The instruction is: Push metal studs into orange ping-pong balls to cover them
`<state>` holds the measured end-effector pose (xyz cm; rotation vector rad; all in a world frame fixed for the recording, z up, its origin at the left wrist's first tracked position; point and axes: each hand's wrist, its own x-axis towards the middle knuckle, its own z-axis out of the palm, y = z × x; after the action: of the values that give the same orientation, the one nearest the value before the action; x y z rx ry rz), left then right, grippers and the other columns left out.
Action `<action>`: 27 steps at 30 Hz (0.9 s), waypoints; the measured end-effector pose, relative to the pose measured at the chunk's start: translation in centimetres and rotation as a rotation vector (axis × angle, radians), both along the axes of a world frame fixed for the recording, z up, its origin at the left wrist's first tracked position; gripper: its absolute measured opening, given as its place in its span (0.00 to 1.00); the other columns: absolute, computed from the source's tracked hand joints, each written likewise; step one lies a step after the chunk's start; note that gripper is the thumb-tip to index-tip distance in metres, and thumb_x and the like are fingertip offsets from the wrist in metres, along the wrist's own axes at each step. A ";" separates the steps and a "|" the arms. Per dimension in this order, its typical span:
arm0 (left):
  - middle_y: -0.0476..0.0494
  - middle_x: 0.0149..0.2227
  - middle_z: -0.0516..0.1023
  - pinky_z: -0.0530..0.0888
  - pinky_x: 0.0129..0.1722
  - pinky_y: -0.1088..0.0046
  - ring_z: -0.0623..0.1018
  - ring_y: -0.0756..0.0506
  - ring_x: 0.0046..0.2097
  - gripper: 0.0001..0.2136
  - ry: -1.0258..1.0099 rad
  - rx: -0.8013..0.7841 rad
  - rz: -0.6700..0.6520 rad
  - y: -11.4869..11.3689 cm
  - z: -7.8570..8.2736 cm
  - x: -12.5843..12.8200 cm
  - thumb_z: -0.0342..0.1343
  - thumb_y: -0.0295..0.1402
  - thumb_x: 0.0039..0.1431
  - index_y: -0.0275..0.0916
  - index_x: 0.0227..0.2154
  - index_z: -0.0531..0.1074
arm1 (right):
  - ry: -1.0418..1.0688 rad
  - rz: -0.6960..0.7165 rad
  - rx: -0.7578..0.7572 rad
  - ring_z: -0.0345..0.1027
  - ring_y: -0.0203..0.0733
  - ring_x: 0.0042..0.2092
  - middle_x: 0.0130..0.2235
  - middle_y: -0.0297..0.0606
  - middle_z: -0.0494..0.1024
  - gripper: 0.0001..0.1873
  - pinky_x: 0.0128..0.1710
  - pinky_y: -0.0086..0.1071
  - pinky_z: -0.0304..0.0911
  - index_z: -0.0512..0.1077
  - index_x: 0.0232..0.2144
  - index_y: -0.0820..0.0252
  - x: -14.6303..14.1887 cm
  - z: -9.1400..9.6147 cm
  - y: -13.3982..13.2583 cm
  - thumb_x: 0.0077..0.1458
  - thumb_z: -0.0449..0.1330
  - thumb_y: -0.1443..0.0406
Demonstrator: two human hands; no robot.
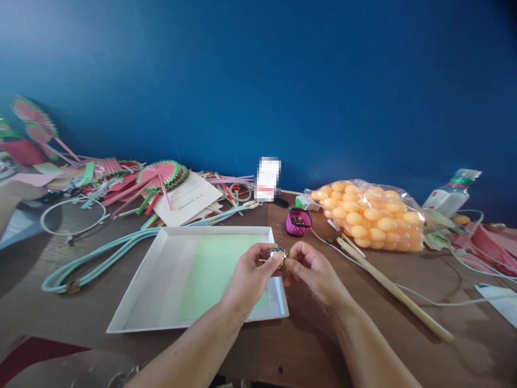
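Observation:
A small, shiny, rounded piece (278, 251) with gold and dark blue patches sits between the thumb and fingers of my left hand (251, 275), above the right edge of a white tray (141, 302). Its exact kind is too small to make out. My right hand (317, 272) is closed in a pinch close against the piece's right side; what its fingertips hold is hidden. Light green paper (210, 275) lies in the tray. Just beyond my hands stands a small purple fabric container (298, 229) with tiny dark bits inside.
A clear bag of orange balls (371, 215) and a wooden stick (399, 296) lie to the right, near a clear bottle (448, 196). Paper fans (161, 175), strips and a light blue cord (100, 264) crowd the left. Another person's arm (14, 196) shows at the left edge.

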<state>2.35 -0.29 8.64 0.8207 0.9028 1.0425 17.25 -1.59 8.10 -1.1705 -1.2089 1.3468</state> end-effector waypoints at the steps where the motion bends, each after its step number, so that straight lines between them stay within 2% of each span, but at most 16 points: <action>1: 0.43 0.34 0.75 0.75 0.36 0.70 0.74 0.49 0.34 0.18 -0.013 -0.007 -0.003 0.0 0.0 0.0 0.65 0.39 0.44 0.33 0.36 0.73 | 0.017 0.010 0.004 0.66 0.33 0.23 0.23 0.27 0.67 0.16 0.24 0.28 0.63 0.63 0.27 0.58 0.0 -0.1 0.0 0.49 0.66 0.57; 7: 0.44 0.33 0.75 0.73 0.37 0.75 0.75 0.52 0.33 0.15 -0.197 -0.069 -0.097 0.2 -0.1 -0.3 0.60 0.39 0.52 0.32 0.37 0.73 | 0.169 0.046 0.024 0.61 0.32 0.26 0.24 0.29 0.66 0.09 0.29 0.30 0.66 0.67 0.33 0.57 0.0 -0.4 -0.2 0.55 0.61 0.59; 12: 0.41 0.36 0.77 0.73 0.38 0.75 0.76 0.51 0.32 0.15 -0.260 -0.129 -0.134 0.3 -0.4 -0.4 0.60 0.39 0.53 0.32 0.38 0.73 | 0.263 0.042 0.009 0.55 0.31 0.25 0.26 0.30 0.67 0.08 0.28 0.30 0.67 0.67 0.32 0.57 -0.2 -0.1 -0.3 0.55 0.61 0.60; 18: 0.39 0.36 0.77 0.73 0.39 0.74 0.76 0.50 0.33 0.17 -0.255 -0.143 -0.121 0.2 -0.4 -0.4 0.59 0.38 0.54 0.31 0.42 0.73 | 0.271 0.037 -0.010 0.56 0.30 0.24 0.24 0.29 0.67 0.09 0.26 0.29 0.66 0.67 0.32 0.58 -0.1 -0.1 -0.3 0.53 0.63 0.60; 23: 0.39 0.38 0.77 0.73 0.40 0.73 0.76 0.50 0.36 0.19 -0.219 -0.090 -0.123 0.0 -0.4 -0.3 0.58 0.40 0.54 0.33 0.46 0.72 | 0.270 0.032 -0.019 0.57 0.29 0.23 0.23 0.28 0.66 0.09 0.25 0.27 0.65 0.67 0.32 0.58 -0.1 -0.2 -0.2 0.54 0.62 0.60; 27: 0.42 0.39 0.76 0.72 0.40 0.73 0.75 0.49 0.37 0.22 -0.158 -0.057 -0.137 0.1 -0.4 -0.3 0.64 0.38 0.49 0.35 0.46 0.71 | 0.302 0.050 -0.026 0.56 0.29 0.23 0.23 0.28 0.64 0.08 0.25 0.27 0.65 0.67 0.32 0.58 -0.2 -0.3 -0.2 0.55 0.62 0.61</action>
<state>2.08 -0.18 8.26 0.7317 0.7284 0.9438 17.09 -1.82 7.83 -0.9191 -1.0102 1.5189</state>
